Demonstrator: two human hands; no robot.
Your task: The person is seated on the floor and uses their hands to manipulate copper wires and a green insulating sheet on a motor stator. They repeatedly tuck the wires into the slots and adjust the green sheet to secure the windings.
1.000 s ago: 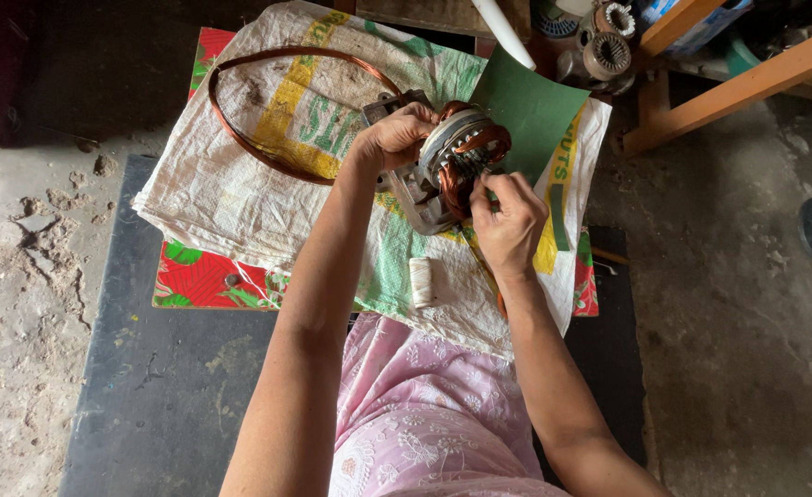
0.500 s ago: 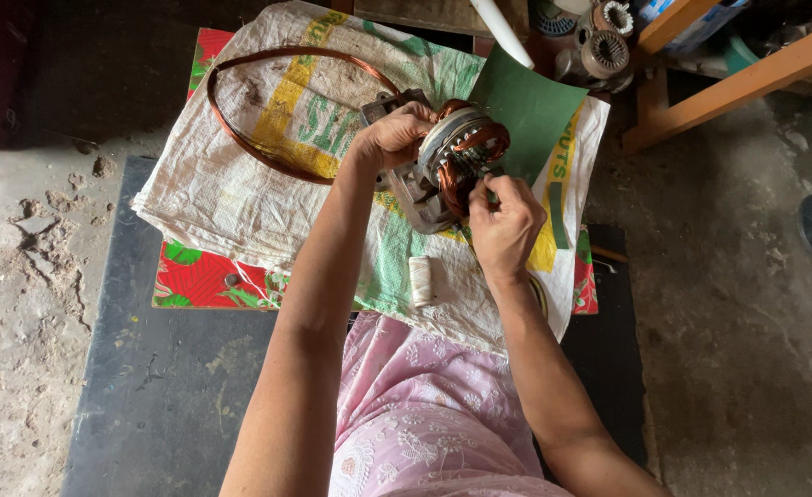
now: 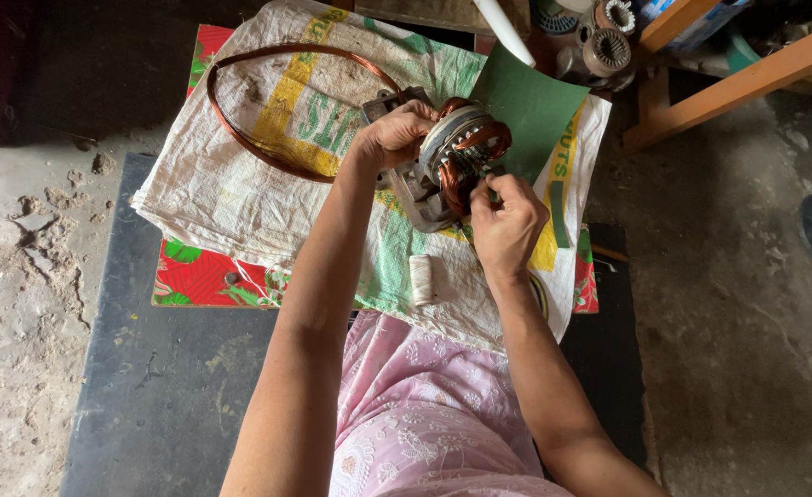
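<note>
A grey metal motor stator (image 3: 443, 161) with copper windings rests tilted on a white woven sack (image 3: 240, 193). My left hand (image 3: 392, 133) grips the stator's upper left side and holds it steady. My right hand (image 3: 507, 216) is at its lower right edge, fingers pinched at the copper coil; whether something thin is between the fingertips I cannot tell. A small spool of white thread (image 3: 421, 279) lies on the sack just below the stator, between my forearms.
A loop of copper wire (image 3: 268, 92) lies on the sack to the left. A green sheet (image 3: 535, 106) sits behind the stator. Red patterned cloth (image 3: 203, 276) shows under the sack. Other stators (image 3: 605, 46) and an orange wooden frame (image 3: 737, 78) stand at upper right.
My right hand has shifted slightly at the coil's lower right edge. The left hand keeps its hold on the stator.
</note>
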